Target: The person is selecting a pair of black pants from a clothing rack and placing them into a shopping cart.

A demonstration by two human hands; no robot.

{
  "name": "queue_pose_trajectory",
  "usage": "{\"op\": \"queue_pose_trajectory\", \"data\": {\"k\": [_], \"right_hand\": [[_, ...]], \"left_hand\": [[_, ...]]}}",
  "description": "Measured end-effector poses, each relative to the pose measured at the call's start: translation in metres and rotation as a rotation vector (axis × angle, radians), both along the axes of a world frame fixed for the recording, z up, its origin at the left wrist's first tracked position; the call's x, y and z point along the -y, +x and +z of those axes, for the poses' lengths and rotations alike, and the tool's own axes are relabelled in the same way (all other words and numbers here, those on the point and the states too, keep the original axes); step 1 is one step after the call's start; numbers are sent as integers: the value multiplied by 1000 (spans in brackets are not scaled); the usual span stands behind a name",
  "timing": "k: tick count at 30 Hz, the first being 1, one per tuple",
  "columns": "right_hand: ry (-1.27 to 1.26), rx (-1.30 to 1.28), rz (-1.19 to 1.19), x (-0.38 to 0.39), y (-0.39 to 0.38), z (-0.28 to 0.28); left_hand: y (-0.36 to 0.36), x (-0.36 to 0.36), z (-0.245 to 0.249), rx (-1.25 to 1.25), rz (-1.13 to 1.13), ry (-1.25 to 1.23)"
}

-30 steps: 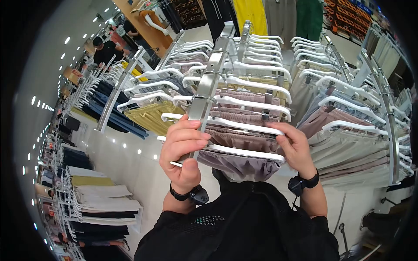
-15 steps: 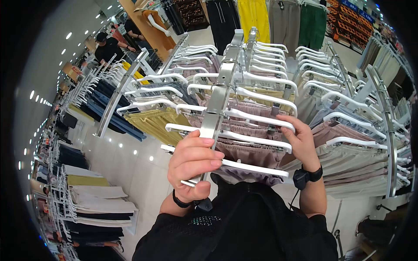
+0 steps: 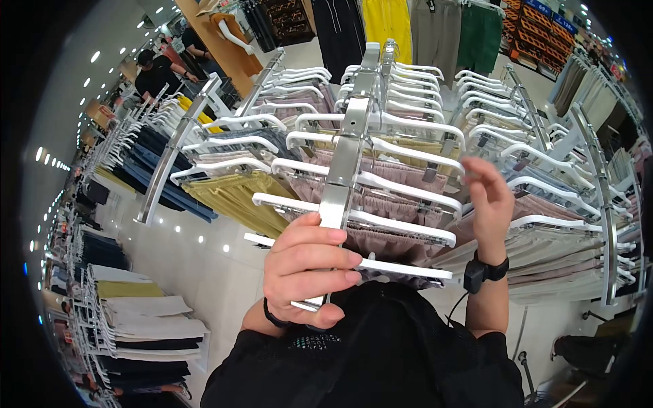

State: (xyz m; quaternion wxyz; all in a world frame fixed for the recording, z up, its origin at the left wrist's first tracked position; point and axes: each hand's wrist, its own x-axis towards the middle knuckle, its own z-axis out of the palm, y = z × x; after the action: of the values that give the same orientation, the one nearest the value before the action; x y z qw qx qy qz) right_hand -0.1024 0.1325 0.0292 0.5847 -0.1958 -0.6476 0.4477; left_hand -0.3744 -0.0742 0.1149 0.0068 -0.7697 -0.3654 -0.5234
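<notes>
My left hand is wrapped round the near end of a chrome rack bar, fingers across its top. White hangers carrying folded trousers hang from this bar. Close to that hand is the front white hanger, its trousers largely hidden below. Behind it hang dusty-pink trousers with gathered waistbands. My right hand is raised just right of the hanger ends, fingers loosely bent and thumb apart, with nothing visible in it. Nearest its fingertips is the end of a white hanger.
Olive-yellow trousers hang on the bar to the left. Another chrome bar with pale trousers stands at right. Folded garments hang lower left. A person in black stands at the far left. Glossy floor shows between racks.
My right hand has left the hanger it was touching and moved up and right. The left hand stays on the bar, and the view has shifted slightly.
</notes>
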Motion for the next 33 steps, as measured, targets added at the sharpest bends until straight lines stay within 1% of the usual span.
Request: {"op": "queue_pose_trajectory", "data": {"k": [1, 3, 4, 6, 7, 8, 10, 12, 14, 18, 20, 21, 23, 24, 26, 27, 28, 30, 31, 32, 33], "right_hand": [[-3, 7, 0, -3, -2, 5], [11, 147, -153, -6, -8, 16], [13, 145, -161, -11, -12, 13], [-181, 168, 69, -21, -19, 2], [-161, 243, 69, -21, -20, 4], [-154, 237, 65, -22, -20, 2], [-193, 316, 82, -23, -19, -3], [-159, 326, 84, -21, -19, -3], [-209, 281, 145, -20, -18, -4], [-247, 291, 147, -21, -16, -2], [-67, 198, 48, -28, -16, -1], [-62, 199, 47, -31, -15, 2], [22, 104, -102, -37, -16, 13], [26, 104, -102, -42, -15, 14], [88, 190, -253, -56, -12, 12], [-7, 194, -202, -65, -10, 5], [2, 188, -204, -68, -12, 1], [-146, 220, -74, -69, -14, -5], [-129, 258, -136, -61, -16, -2], [-109, 184, -118, -61, -16, -10], [-103, 162, -161, -60, -15, -18]], "left_hand": [[0, 0, -1, 7, -2, 0], [2, 1, 0, -8, 17, -8], [2, 0, 2, -30, 36, -9], [0, 0, 3, -45, 21, -4], [-1, 1, 4, -37, 0, -12], [-3, 1, 5, -28, -19, -20], [-2, 1, 5, -22, -24, -18], [-1, 3, 3, -4, -19, -24], [0, 4, 3, 21, -25, -31], [4, 3, -2, 57, -21, -21], [5, 1, -3, 63, -20, -3], [6, 1, -4, 76, -13, -3], [8, 1, -6, 90, -6, 1], [9, 1, -7, 110, 4, 7], [11, 1, -8, 129, 14, 17], [12, 1, -7, 127, 21, 22], [12, 0, -7, 121, 25, 28], [10, 1, -6, 103, 25, 37], [9, 0, -6, 91, 28, 38], [8, -1, -7, 95, 26, 54], [9, -2, -7, 93, 40, 60]]}}
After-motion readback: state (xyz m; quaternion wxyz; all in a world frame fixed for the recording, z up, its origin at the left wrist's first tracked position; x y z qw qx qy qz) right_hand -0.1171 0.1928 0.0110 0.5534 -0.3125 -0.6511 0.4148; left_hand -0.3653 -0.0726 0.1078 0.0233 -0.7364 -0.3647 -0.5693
